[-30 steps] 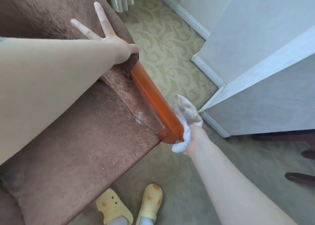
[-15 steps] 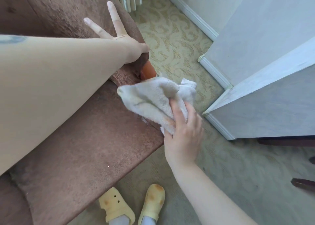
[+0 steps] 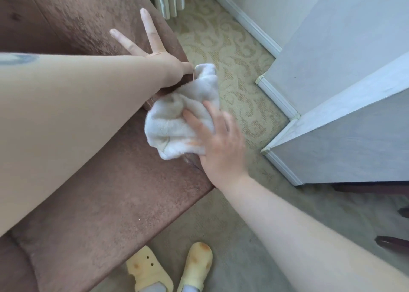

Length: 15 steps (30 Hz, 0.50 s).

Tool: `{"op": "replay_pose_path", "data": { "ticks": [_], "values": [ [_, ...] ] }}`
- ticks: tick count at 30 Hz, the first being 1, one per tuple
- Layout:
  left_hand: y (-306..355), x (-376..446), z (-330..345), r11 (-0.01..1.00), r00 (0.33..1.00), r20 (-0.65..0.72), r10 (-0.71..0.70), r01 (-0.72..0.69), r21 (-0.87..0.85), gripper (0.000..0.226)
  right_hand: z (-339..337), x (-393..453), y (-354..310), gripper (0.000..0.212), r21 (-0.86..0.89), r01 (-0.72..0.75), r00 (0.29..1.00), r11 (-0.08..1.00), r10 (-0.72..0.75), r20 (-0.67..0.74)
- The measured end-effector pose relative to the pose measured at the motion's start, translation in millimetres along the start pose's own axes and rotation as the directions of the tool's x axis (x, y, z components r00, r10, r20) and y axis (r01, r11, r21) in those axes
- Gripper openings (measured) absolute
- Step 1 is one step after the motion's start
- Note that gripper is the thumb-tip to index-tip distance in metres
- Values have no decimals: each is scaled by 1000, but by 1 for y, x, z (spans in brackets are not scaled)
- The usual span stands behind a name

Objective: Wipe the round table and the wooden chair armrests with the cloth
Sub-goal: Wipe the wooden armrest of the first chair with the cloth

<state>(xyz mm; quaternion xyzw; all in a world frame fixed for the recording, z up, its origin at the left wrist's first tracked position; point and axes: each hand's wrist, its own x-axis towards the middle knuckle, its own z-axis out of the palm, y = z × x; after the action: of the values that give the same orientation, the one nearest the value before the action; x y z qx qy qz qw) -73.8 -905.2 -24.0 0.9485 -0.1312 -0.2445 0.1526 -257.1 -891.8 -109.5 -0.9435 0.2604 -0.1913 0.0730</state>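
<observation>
Here the right hand (image 3: pixel 218 145) presses down on a crumpled white fluffy cloth (image 3: pixel 181 119) with its fingers lying fairly straight on top, and the cloth covers the armrest at the side of the soft brown chair (image 3: pixel 99 203), so the wood under it cannot be seen. Just past the cloth, the left hand (image 3: pixel 163 63) rests flat on the brown chair back with two fingers spread wide, its thumb almost touching the cloth's far end. Below the right hand, two yellow rubber shoes (image 3: pixel 170 269) stand on the pale carpet (image 3: pixel 232 236).
</observation>
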Motion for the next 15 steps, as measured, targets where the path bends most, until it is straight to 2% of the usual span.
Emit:
{"op": "replay_pose_path", "data": {
  "ticks": [1,3,6,8,9,11,13,14,15],
  "values": [
    [0,-1,-2,1000,1000,-16,7,-8,-12,116,2,-12,5,65,-35,22,1000,999,-22,-18],
    [-1,-1,1,1000,1000,-11,19,-19,-19,115,-3,-52,25,65,-65,199,980,978,-198,22],
    [-1,7,5,999,998,-51,21,-23,-48,116,-16,-41,58,60,19,497,854,868,-492,168],
    [-1,9,8,997,999,-39,22,-25,-66,117,-14,1,59,56,36,587,784,809,-579,225],
    [1,8,8,998,1000,-25,19,-21,-63,117,-14,20,54,54,34,586,782,810,-576,238],
    [1,8,8,999,1000,-17,-2,1,-39,117,-9,32,39,50,54,464,862,884,-465,202],
    [0,6,5,999,1000,-14,13,-14,-46,116,-3,2,19,49,38,237,964,971,-240,117],
    [-1,6,4,997,999,-18,28,-29,-67,116,0,-24,13,54,-24,159,983,987,-156,92],
    [-2,7,4,996,999,-22,44,-46,-71,116,0,-53,13,58,-111,170,983,979,-162,83]
  ]
}}
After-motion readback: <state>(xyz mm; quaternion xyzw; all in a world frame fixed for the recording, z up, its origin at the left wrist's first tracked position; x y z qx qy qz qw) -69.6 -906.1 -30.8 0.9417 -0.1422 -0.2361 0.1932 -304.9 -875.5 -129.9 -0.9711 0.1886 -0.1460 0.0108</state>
